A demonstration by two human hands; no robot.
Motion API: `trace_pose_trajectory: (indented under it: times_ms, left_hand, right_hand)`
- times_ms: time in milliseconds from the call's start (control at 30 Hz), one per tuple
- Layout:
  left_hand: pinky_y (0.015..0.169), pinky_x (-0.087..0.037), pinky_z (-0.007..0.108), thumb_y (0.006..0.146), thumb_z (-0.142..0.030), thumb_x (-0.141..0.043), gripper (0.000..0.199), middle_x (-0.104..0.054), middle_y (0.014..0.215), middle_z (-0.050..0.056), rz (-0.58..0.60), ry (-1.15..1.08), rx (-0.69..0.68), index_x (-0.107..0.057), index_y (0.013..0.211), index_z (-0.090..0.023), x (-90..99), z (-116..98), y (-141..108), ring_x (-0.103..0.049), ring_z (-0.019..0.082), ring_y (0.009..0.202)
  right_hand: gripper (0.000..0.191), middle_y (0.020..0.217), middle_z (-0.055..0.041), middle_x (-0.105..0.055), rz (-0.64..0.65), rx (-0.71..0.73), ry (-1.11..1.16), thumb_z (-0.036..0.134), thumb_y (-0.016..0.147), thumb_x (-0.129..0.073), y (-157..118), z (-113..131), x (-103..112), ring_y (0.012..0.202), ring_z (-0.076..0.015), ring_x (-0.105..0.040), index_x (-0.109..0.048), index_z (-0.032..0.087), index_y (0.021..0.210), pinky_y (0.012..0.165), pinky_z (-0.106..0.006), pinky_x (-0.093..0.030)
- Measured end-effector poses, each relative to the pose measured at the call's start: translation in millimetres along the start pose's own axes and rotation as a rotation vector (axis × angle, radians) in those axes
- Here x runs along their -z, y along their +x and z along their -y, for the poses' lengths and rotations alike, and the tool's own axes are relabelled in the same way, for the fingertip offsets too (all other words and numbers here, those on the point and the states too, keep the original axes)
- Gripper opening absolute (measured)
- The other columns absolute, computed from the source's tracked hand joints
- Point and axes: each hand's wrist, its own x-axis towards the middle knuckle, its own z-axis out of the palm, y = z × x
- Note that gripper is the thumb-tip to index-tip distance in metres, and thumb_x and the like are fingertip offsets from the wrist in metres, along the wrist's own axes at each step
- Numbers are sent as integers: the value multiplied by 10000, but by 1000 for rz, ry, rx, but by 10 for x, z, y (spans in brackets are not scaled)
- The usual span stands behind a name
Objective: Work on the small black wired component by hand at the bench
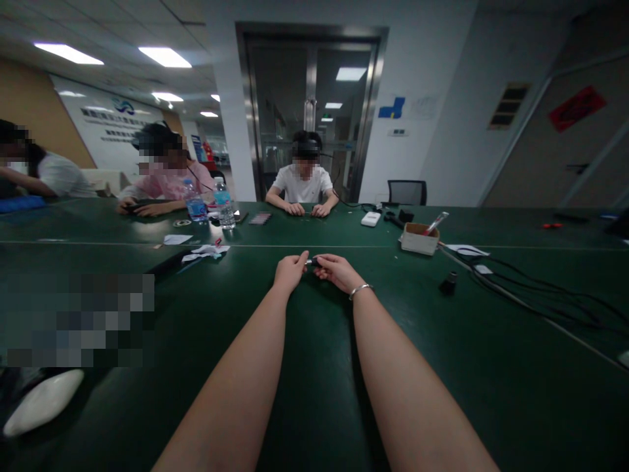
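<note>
Both my hands meet above the green table (314,367), in the middle of the view. Between them is a small dark object with a silver end (314,262), too small to name for certain. My left hand (292,270) is closed, with thumb and fingers at the silver end. My right hand (335,270), below a silver bracelet (361,290) on the wrist, pinches the dark part. Fingers cover some of the object.
Across the table sits a person (303,180); others sit at the left. Two bottles (225,206) and paper scraps (204,252) lie left of centre. On the right are a small box (420,239), a dark item (448,283) and black cables (535,282).
</note>
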Motion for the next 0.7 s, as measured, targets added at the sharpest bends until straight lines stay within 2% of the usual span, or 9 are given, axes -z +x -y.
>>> trace_pose_trajectory:
  times_ms: [200,300,467,567,700]
  left_hand:
    - [576,-374,276,827,-658,-329,606,-637,610,46,-2,-2,-11,-631,600,-184,-28,27,24,-565,170,576]
    - [609,-409,277,850,-617,-335,563,-662,681,56,22,-76,-23,-658,686,-186,-78,74,48,-582,169,612]
    - [665,-452,261,787,-428,-575,298,-683,878,42,-42,-265,-125,-650,982,-216,-134,139,88,-606,145,710]
    - [699,-468,268,749,-345,-626,241,-687,851,47,-27,-339,-166,-668,934,-198,-128,153,104,-616,149,739]
    - [701,-475,279,730,-344,-642,227,-693,815,61,-19,-375,-135,-685,873,-174,-122,165,114,-620,154,728]
  right_hand:
    - [113,582,-46,-628,-35,-3,13,166,803,-664,14,0,-3,518,-98,-585,-622,95,882,470,-174,-453]
    - [88,560,-44,-621,-63,-5,24,167,819,-641,20,5,-8,496,-99,-580,-612,98,867,454,-171,-448]
    - [55,533,-44,-616,-114,-25,24,156,857,-583,3,33,-30,466,-102,-577,-604,105,854,450,-175,-455]
    - [63,536,-48,-621,-117,-29,22,140,867,-560,-6,39,-41,461,-97,-576,-608,105,844,455,-173,-458]
    - [51,541,-48,-624,-112,-21,16,141,852,-587,-4,24,-35,461,-92,-571,-616,102,834,461,-172,-462]
